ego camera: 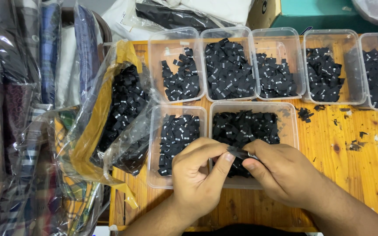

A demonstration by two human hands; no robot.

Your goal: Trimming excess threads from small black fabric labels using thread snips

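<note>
Both my hands meet over the near edge of a clear plastic tub (290, 126) full of small black fabric labels (246, 124). My left hand (197, 177) pinches one end of a small black label (238, 152) between thumb and forefinger. My right hand (285, 175) pinches the other end of the same label. To the left of this tub stands a narrower clear tub (154, 144), also holding black labels.
Several more clear tubs of black labels (228, 70) line the back of the wooden table (355, 157). A clear plastic bag of labels (123, 109) lies at the left. Bagged folded garments (18, 131) pile up at far left. Black scraps (355, 144) dot the table at right.
</note>
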